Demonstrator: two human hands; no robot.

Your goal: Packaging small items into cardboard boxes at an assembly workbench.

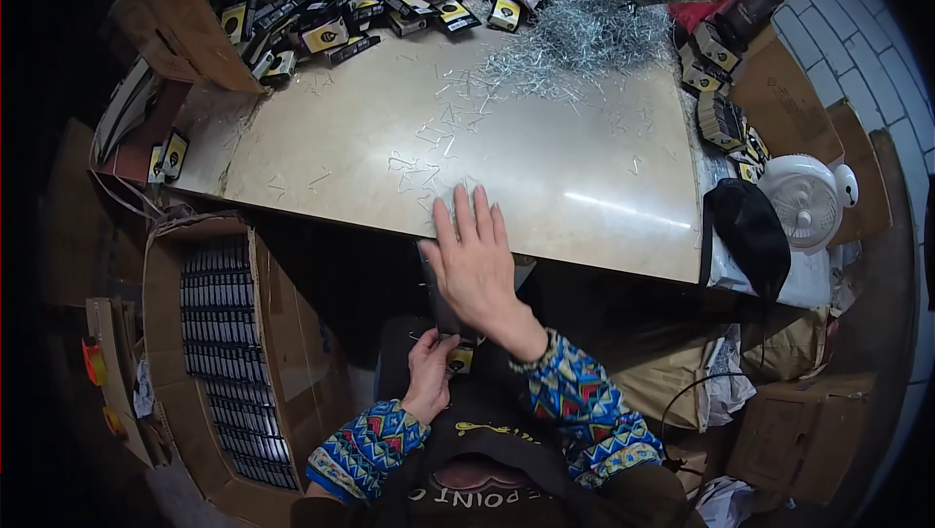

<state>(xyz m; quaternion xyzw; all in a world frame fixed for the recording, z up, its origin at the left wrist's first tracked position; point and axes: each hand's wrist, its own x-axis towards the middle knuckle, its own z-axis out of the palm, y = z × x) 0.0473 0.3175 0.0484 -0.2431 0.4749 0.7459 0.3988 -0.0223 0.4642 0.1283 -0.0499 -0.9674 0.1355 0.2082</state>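
Observation:
My right hand lies palm down at the front edge of the pale tabletop, fingers stretched out and slightly apart. Its fingertips are beside a loose scatter of thin bent wire pieces. Below the edge, close to my body, my left hand is closed, with thumb and fingers pinched together. It grips a small black-and-yellow box, partly hidden by shadow and my fingers. A dark strip rises between this hand and the table edge; what it belongs to is unclear.
A big tangled heap of wire pieces sits at the far right of the table, beside piled small boxes. At left stands an open carton packed with rows of boxes. A white fan and black cloth bag are at right.

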